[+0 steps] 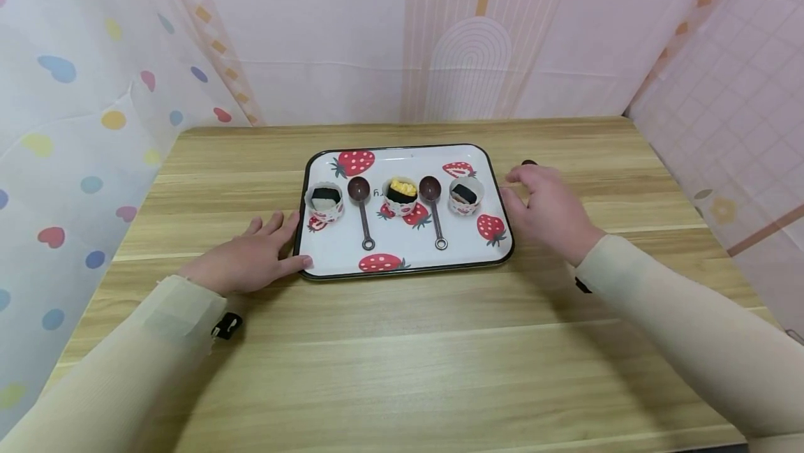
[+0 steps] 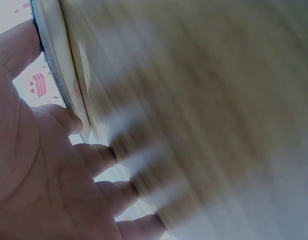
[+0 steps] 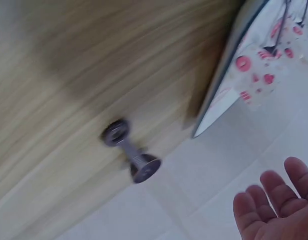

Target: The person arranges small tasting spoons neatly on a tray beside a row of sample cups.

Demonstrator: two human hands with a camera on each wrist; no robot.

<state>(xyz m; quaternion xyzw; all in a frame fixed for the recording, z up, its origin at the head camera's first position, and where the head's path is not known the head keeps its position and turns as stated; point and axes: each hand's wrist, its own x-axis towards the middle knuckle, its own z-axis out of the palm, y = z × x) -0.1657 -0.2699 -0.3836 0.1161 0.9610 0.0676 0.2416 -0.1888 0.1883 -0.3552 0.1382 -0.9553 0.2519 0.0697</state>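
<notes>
A strawberry-print tray (image 1: 333, 250) with a dark rim lies on the table. My left hand (image 1: 251, 257) touches its left edge with fingers spread, the thumb over the near corner. In the left wrist view that thumb (image 2: 19, 47) lies across the rim. Beside the tray's right edge is my right hand (image 1: 553, 209), fingers loosely extended and holding nothing in the right wrist view. A third brown spoon (image 3: 128, 145) lies on the table near it, mostly hidden behind the hand in the head view. On the tray are two brown spoons, a left one (image 1: 359, 189) and a right one (image 1: 430, 188).
Three paper cups stand on the tray: the left cup (image 1: 328, 214) and right cup (image 1: 463, 207) hold seaweed-wrapped pieces, the middle cup (image 1: 398, 209) a yellow-topped one. The wooden table (image 1: 402, 369) meets a patterned curtain (image 1: 352, 55) at the back.
</notes>
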